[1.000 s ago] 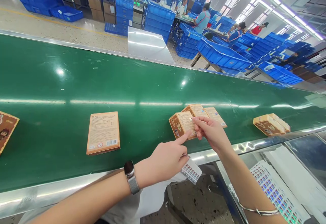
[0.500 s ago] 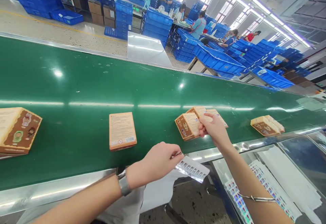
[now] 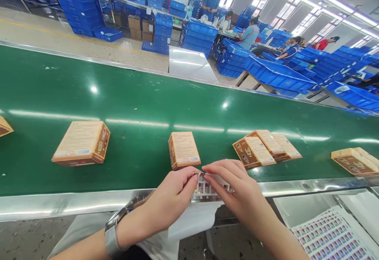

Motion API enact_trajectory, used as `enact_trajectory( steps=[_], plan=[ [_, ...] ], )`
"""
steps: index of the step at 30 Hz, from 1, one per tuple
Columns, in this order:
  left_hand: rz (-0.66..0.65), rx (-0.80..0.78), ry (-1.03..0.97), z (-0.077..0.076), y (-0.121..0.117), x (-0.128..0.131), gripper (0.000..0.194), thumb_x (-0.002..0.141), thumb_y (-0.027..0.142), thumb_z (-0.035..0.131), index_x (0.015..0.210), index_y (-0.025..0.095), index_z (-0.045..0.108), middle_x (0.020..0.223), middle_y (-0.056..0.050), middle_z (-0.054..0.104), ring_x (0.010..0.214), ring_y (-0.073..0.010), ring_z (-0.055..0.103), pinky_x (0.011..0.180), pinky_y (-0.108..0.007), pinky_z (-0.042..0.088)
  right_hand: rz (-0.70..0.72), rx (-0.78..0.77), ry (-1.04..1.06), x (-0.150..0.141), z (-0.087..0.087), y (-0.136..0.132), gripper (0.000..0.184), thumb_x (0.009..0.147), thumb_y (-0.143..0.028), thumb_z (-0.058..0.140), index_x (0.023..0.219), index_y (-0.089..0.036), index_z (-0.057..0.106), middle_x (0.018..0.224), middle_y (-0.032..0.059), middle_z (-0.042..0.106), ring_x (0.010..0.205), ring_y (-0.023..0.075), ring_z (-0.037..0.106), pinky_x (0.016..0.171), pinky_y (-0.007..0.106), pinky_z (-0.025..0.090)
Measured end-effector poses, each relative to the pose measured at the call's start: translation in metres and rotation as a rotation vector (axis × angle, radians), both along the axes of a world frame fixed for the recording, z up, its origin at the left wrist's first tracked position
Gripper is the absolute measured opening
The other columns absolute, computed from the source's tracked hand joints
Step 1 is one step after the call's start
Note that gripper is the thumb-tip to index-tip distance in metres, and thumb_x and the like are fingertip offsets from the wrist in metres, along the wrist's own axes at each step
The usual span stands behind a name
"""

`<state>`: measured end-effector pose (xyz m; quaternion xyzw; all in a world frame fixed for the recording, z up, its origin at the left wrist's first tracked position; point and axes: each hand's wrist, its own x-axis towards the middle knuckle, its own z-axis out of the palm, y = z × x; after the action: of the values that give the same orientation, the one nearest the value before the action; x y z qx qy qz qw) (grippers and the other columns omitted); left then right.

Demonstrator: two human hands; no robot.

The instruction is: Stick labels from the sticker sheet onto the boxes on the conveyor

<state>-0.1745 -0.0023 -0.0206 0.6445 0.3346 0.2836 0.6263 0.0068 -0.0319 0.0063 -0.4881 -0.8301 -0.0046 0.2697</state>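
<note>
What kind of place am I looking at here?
Most likely a factory packing line. A long green conveyor belt carries small brown printed cartons, stacked blue plastic crates fill the floor behind, and both hands, left and right, hold a white sticker sheet.

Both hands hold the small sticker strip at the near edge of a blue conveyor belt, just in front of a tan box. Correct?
Not quite: the conveyor belt is green, as the head view shows. The left hand and right hand do hold the sticker strip together, just in front of a tan box.
</note>
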Motion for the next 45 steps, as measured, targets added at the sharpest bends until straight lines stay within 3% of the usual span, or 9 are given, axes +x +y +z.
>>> enact_trajectory(
  steps=[6,8,11,15,19,27,35,43,45],
  plan=[
    [0.047,0.029,0.066,-0.004,0.001,-0.011,0.033,0.098,0.035,0.037,0.074,0.018,0.052,0.073,-0.001,0.058,0.069,-0.0152,0.049,0.067,-0.027,0.042,0.051,0.207,-0.187,-0.020,0.004,-0.005,0.020,0.096,-0.006,0.049,0.095,-0.022,0.062,0.086,0.0027,0.074,0.082,0.0179,0.068,0.091,0.038,0.041],
    [0.075,0.041,0.071,-0.007,0.003,-0.014,0.031,0.097,0.033,0.037,0.075,0.018,0.053,0.072,0.000,0.058,0.067,-0.0145,0.049,0.064,-0.026,0.041,0.043,0.150,-0.002,-0.019,0.000,-0.001,0.017,0.094,-0.008,0.053,0.092,-0.023,0.062,0.089,0.0028,0.073,0.085,0.0180,0.068,0.088,0.036,0.044],
    [0.067,0.068,0.096,-0.011,0.006,-0.020,0.029,0.097,0.032,0.037,0.082,0.017,0.059,0.074,-0.001,0.063,0.064,-0.0144,0.050,0.061,-0.026,0.041,-0.200,-0.095,0.463,-0.006,-0.012,0.017,0.010,0.092,-0.027,0.060,0.082,-0.024,0.063,0.100,0.0059,0.073,0.093,0.0213,0.068,0.082,0.036,0.050],
    [-0.085,0.188,0.078,-0.018,0.009,-0.021,0.031,0.096,0.027,0.040,0.103,0.017,0.069,0.107,-0.007,0.073,0.075,-0.0160,0.060,0.074,-0.028,0.048,-0.530,-0.475,0.967,0.009,-0.034,0.050,0.034,0.073,-0.054,0.075,0.082,-0.022,0.072,0.111,0.0086,0.073,0.095,0.0255,0.067,0.085,0.040,0.051],
    [-0.121,0.269,0.114,-0.022,0.007,-0.016,0.036,0.095,0.022,0.042,0.120,0.019,0.067,0.130,-0.008,0.068,0.074,-0.0143,0.062,0.075,-0.028,0.050,-0.603,-0.595,1.188,0.009,-0.049,0.062,0.045,0.057,-0.057,0.083,0.079,-0.019,0.074,0.099,0.0079,0.075,0.087,0.0247,0.067,0.077,0.036,0.053],
    [-0.169,0.291,0.150,-0.023,0.008,-0.001,0.033,0.094,0.019,0.044,0.113,0.018,0.070,0.131,-0.008,0.067,0.079,-0.0160,0.066,0.076,-0.028,0.051,-0.662,-0.515,1.169,0.011,-0.051,0.056,0.043,0.054,-0.055,0.083,0.074,-0.018,0.072,0.089,0.0070,0.075,0.082,0.0231,0.065,0.069,0.032,0.052],
    [-0.219,0.283,0.181,-0.021,0.007,-0.001,0.032,0.096,0.022,0.042,0.105,0.019,0.072,0.079,-0.001,0.072,0.068,-0.0141,0.059,0.068,-0.024,0.047,-0.748,-0.420,1.030,0.022,-0.050,0.055,0.039,0.059,-0.053,0.078,0.075,-0.019,0.067,0.072,0.0043,0.071,0.066,0.0200,0.060,0.056,0.030,0.046],
    [-0.235,0.223,0.138,-0.028,0.006,-0.006,0.038,0.097,0.027,0.040,0.127,0.020,0.063,0.085,-0.001,0.068,0.065,-0.0131,0.049,0.067,-0.024,0.043,-0.865,-0.321,1.017,0.040,-0.064,0.061,0.044,0.062,-0.048,0.073,0.093,-0.022,0.055,0.084,0.0039,0.072,0.078,0.0229,0.067,0.064,0.033,0.053],
    [-0.234,0.192,0.142,-0.028,0.005,-0.010,0.036,0.098,0.029,0.039,0.118,0.019,0.066,0.080,0.000,0.065,0.064,-0.0128,0.047,0.063,-0.023,0.040,-0.893,-0.334,1.004,0.051,-0.062,0.065,0.040,0.062,-0.046,0.071,0.090,-0.022,0.055,0.078,0.0043,0.071,0.074,0.0245,0.068,0.061,0.035,0.053]
  ],
)
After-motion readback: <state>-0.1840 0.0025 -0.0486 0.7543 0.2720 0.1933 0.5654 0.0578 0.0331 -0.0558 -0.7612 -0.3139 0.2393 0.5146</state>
